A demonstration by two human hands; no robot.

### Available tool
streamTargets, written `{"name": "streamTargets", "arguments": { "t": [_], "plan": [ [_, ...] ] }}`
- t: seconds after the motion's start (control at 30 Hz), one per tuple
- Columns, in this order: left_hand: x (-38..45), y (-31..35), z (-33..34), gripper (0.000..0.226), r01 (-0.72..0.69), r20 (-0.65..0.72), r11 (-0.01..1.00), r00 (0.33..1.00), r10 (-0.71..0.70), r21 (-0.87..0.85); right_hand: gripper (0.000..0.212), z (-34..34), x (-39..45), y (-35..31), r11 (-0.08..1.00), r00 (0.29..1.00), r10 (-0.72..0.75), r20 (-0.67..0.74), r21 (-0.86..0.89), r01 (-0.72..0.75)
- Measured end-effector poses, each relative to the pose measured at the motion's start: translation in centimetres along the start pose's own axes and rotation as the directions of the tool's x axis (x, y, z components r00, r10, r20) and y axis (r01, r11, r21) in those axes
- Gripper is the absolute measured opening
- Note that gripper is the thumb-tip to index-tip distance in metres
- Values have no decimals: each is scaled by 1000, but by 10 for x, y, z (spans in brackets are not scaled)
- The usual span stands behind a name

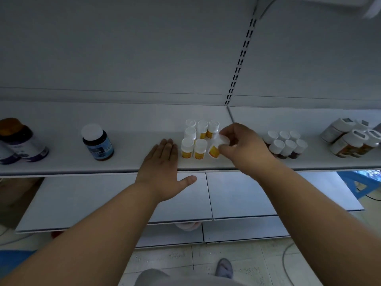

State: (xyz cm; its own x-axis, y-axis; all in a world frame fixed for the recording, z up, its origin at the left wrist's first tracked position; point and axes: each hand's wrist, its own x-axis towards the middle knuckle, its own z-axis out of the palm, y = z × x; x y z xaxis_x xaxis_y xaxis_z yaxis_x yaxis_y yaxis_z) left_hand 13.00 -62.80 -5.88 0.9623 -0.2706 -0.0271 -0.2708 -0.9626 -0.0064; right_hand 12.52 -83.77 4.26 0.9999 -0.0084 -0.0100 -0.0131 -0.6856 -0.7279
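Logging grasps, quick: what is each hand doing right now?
Left hand: open, flat on the shelf.
Right hand: holding a tilted yellow-label bottle.

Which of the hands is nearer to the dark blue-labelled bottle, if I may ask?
Left. The left hand lies flat to the right of the blue-labelled bottle; the right hand, farther right, holds a yellow-labelled bottle.

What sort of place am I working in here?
Probably a pharmacy or shop aisle. White shelf with a slotted upright behind it; white-capped yellow-labelled bottles stand in neat rows; the right hand pinches a tilted bottle beside them.
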Motion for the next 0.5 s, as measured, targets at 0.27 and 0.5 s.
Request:
{"name": "streamTargets", "arguments": {
  "t": [0.27,0.5],
  "plan": [
    [0,0,-1,119,2,3,1000,1000,-2,-15,37,13,36,16,892,960,-202,192,-368,262],
    [1,0,1,120,7,-4,1000,1000,-7,-17,44,15,43,19,870,940,-212,267,-386,306]
  ]
}}
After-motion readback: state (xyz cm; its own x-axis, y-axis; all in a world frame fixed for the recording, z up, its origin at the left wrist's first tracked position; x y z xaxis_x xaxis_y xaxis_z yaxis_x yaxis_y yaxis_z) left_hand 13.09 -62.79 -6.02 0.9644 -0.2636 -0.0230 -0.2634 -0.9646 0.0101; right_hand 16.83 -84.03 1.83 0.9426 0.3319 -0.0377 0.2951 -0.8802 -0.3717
